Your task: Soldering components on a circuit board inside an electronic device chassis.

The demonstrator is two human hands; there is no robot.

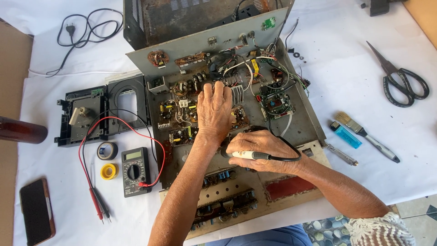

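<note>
left hand [214, 109]: flat on circuit board [182, 114], grasping nothing
right hand [261, 152]: grasping soldering iron [249, 155]
iron axis: left–right, tip hidden toward left wrist
nearer board: left hand

Open amplifier chassis [300, 130] crowded with circuit boards and loose wires [268, 68]. Bare white cloth [337, 77] between chassis and scissors [400, 79]. Left of chassis, passage blocked by multimeter [135, 171], red probe lead [114, 120], tape rolls [108, 160].

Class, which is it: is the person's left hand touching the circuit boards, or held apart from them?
Touching. The head view shows the left hand pressed flat on the circuit boards, fingers down.
</note>
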